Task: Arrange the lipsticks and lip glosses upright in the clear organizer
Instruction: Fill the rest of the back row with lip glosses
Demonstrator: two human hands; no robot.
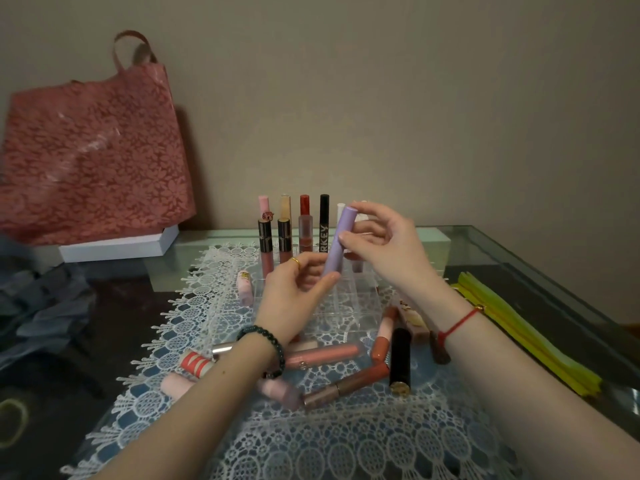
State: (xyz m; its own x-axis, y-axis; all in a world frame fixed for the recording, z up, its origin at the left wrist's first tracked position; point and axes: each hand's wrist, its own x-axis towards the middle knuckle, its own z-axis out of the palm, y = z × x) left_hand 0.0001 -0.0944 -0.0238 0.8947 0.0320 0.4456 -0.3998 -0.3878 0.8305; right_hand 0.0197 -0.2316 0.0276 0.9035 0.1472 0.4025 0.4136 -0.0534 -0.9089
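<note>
A lilac lip gloss tube (337, 241) is held tilted above the clear organizer (341, 308). My left hand (294, 299) pinches its lower end, and my right hand (384, 247) pinches its upper part. Several tubes stand upright in the organizer's back rows, among them a black one (323, 223) and a red-capped one (304, 220). Loose lipsticks and glosses lie on the lace mat in front: a black tube (400, 362), a pink gloss (323, 355), a brown-orange gloss (346, 384).
A pink patterned bag (90, 157) stands on a white box (117, 245) at the back left. A yellow zip pouch (523, 334) lies on the glass table at the right. Grey-blue cloth (38, 306) lies at the left. A pink tube (245, 287) lies left of the organizer.
</note>
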